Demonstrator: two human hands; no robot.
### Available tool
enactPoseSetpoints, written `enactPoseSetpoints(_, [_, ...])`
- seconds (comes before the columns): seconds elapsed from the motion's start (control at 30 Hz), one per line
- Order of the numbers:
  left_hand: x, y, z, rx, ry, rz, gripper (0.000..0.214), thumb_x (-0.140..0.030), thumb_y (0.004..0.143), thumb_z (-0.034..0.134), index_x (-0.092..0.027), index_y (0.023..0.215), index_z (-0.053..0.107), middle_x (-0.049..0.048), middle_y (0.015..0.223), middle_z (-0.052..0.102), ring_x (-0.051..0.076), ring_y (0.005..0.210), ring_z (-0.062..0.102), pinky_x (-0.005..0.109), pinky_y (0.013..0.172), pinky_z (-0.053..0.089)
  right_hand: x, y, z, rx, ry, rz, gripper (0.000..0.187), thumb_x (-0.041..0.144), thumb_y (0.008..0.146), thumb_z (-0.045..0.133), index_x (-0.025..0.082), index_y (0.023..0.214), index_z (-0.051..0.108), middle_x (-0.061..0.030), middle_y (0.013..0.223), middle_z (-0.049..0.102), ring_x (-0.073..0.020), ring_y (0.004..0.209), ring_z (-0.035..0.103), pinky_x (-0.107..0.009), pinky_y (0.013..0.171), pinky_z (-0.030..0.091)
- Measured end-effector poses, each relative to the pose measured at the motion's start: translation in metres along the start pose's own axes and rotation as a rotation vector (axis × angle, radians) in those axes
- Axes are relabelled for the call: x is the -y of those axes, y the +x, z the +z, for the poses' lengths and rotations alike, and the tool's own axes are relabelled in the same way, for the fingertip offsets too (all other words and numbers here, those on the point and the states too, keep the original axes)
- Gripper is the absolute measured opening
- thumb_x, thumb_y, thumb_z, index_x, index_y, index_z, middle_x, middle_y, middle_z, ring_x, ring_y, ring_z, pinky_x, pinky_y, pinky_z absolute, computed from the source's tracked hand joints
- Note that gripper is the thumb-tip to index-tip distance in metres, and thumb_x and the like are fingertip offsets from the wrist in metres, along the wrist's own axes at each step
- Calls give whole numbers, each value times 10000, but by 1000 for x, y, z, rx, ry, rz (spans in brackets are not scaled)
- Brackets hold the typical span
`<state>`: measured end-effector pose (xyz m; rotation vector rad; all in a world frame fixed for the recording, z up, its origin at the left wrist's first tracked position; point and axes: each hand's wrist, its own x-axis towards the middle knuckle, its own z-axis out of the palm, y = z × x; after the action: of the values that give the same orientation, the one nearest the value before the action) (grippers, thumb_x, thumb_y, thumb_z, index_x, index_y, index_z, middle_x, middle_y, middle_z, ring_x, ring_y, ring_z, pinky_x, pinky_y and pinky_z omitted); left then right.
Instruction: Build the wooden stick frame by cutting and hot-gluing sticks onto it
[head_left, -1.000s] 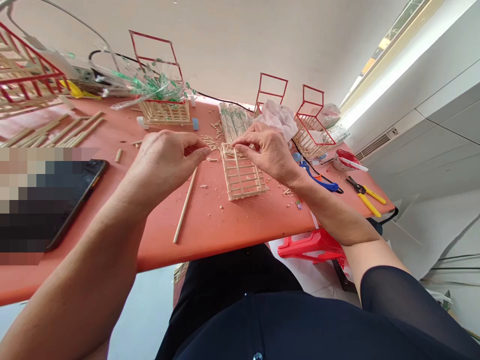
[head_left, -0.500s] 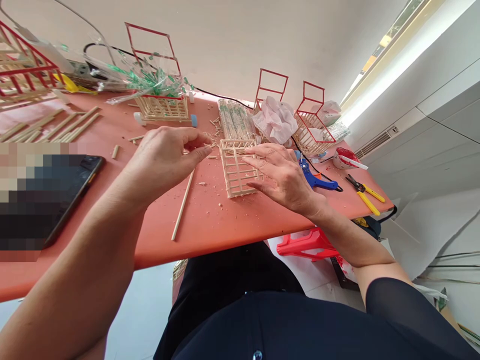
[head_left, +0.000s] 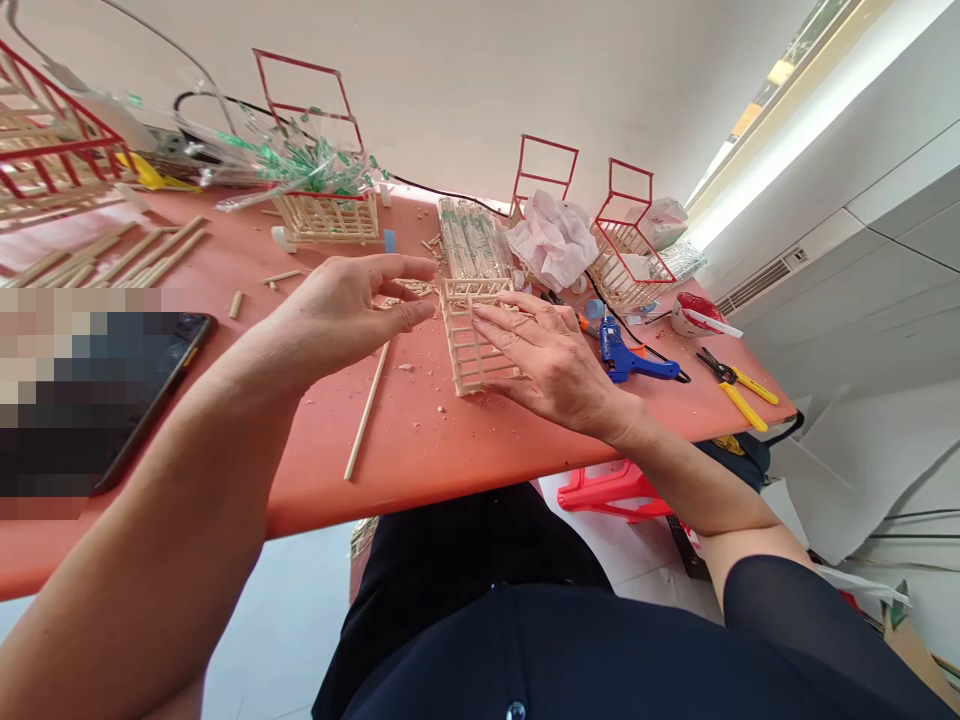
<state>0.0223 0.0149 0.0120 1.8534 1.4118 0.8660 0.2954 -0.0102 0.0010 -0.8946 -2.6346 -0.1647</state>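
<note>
A small frame of pale wooden sticks (head_left: 471, 335) lies on the red table (head_left: 420, 440) in front of me. My right hand (head_left: 551, 360) rests flat on its right side, fingers stretched out over the rungs. My left hand (head_left: 345, 310) hovers just left of the frame with fingers extended and apart, holding nothing I can see. A long wooden stick (head_left: 367, 412) lies on the table below the left hand.
A black phone (head_left: 135, 385) lies at left. A blue glue gun (head_left: 630, 360), yellow-handled pliers (head_left: 739, 385) and a red-and-white bowl (head_left: 694, 315) sit at right. Stick baskets with red frames (head_left: 626, 250), a pack of sticks (head_left: 472, 240), crumpled paper (head_left: 551, 240) and loose sticks (head_left: 112, 260) crowd the back. A red stool (head_left: 611, 490) stands below.
My right hand dropped from pinching at the frame's top edge to lying flat on the frame's right side. My left hand's pinch loosened and its fingers spread.
</note>
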Motion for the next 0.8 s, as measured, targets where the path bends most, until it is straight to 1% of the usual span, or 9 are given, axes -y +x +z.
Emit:
enactPoseSetpoints(0.13, [-2, 1, 2, -1, 11, -39, 638, -500, 861, 686, -242, 1441, 747, 80, 1274, 820, 318, 1201, 761, 432, 1095, 595, -1, 2, 3, 19, 8, 8, 672, 569, 1101, 578, 161, 1635, 572, -162, 1666, 603, -365, 1608, 473, -567, 1253, 393])
enactPoseSetpoints(0.23, [-5, 1, 2, 12, 50, -61, 662, -506, 853, 674, -249, 1459, 743, 77, 1236, 825, 326, 1176, 773, 448, 1089, 607, -1, 3, 3, 26, -3, 15, 662, 574, 1110, 555, 168, 1633, 573, -156, 1666, 605, -361, 1604, 473, -553, 1238, 397])
enactPoseSetpoints(0.33, [-8, 1, 3, 18, 72, -58, 662, -486, 850, 673, -261, 1469, 738, 72, 1241, 818, 326, 1174, 774, 453, 1074, 618, -2, 4, 4, 14, -5, 8, 678, 608, 1111, 528, 161, 1619, 585, -157, 1666, 605, -357, 1595, 478, -540, 1240, 394])
enactPoseSetpoints(0.5, [-7, 1, 5, 25, 37, -34, 659, -466, 857, 680, -247, 1476, 730, 88, 1266, 808, 337, 1203, 760, 475, 1079, 616, -3, 2, 4, 5, 1, 14, 664, 601, 1106, 551, 169, 1608, 596, -157, 1666, 604, -362, 1583, 480, -556, 1249, 387])
enactPoseSetpoints(0.67, [-2, 2, 6, 25, 20, -26, 632, -461, 868, 713, -253, 1463, 736, 99, 1260, 801, 348, 1205, 761, 490, 1064, 625, 1, 1, 0, -24, 24, 8, 754, 684, 1082, 531, 171, 1634, 568, -164, 1670, 597, -363, 1581, 485, -564, 1266, 386])
enactPoseSetpoints(0.73, [-2, 2, 6, 23, 17, -21, 623, -457, 872, 717, -276, 1468, 732, 85, 1238, 804, 338, 1198, 764, 484, 1055, 633, 2, 2, -1, -21, 27, 23, 730, 659, 1081, 559, 196, 1645, 561, -156, 1679, 590, -360, 1588, 479, -566, 1280, 373])
enactPoseSetpoints(0.8, [-2, 2, 6, 26, 16, -14, 627, -461, 875, 717, -290, 1478, 725, 75, 1218, 808, 331, 1193, 766, 478, 1058, 636, 3, 2, -1, -24, 14, 27, 664, 580, 1093, 596, 210, 1643, 568, -147, 1681, 590, -363, 1593, 475, -567, 1271, 372])
